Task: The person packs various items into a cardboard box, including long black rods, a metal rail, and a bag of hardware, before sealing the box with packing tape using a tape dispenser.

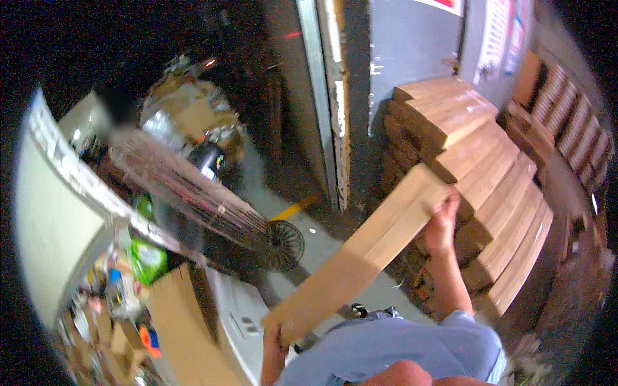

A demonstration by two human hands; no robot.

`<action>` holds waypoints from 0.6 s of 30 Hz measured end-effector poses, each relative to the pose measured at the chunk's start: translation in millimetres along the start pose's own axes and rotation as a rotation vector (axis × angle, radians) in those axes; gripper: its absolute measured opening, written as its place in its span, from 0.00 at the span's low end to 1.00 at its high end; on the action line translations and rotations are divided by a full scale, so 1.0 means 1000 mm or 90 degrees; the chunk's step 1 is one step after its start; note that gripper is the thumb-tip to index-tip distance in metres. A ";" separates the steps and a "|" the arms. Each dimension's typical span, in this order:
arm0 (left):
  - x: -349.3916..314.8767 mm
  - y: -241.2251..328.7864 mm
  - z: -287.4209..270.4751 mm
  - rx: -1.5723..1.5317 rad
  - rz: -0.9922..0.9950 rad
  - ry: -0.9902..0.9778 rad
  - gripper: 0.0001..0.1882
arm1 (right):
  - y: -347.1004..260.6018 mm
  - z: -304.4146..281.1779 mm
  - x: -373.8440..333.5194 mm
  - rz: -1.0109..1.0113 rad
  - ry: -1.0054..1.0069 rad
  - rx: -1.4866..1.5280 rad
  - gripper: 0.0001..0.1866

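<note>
A long, narrow brown cardboard box [360,260] lies slantwise in front of my body, its far end up and to the right. My right hand [443,222] grips its right side near that far end. At the near end, my left hand [275,340] holds the lower left corner, with most of its fingers hidden. Close to my right hand stands a stepped stack of similar long cardboard boxes [492,174]. The held box overlaps the stack's left side in view.
A grey wall panel [412,51] rises behind the stack. On the left are a dark, spoked round thing [283,246], a large cardboard sheet [183,321], a green package [148,260] and mixed litter. More cardboard [193,112] is heaped in the dark beyond.
</note>
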State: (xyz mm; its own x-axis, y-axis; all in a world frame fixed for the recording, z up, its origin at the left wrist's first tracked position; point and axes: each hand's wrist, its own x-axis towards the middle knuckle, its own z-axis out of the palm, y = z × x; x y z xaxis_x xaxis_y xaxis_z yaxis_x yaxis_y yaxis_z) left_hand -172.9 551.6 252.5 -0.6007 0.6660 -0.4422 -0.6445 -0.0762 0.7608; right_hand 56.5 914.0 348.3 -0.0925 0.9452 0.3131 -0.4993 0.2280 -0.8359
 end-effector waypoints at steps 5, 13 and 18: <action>0.107 -0.063 0.180 -0.074 -0.055 -0.297 0.20 | -0.019 -0.096 0.140 -0.213 0.066 -0.285 0.34; 0.124 -0.070 0.343 0.463 0.007 -0.811 0.45 | 0.046 -0.166 0.182 -0.260 -0.178 -0.718 0.30; 0.188 -0.166 0.124 0.706 0.177 -0.541 0.36 | 0.017 -0.098 0.134 -0.348 -0.113 -0.734 0.29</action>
State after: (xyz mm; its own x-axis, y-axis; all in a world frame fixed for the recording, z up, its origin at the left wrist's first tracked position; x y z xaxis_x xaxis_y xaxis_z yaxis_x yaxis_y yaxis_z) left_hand -120.0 781.3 102.6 0.0735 0.9917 -0.1054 0.3814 0.0697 0.9218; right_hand 119.8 1067.3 331.7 -0.2703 0.6423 0.7172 0.5118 0.7269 -0.4580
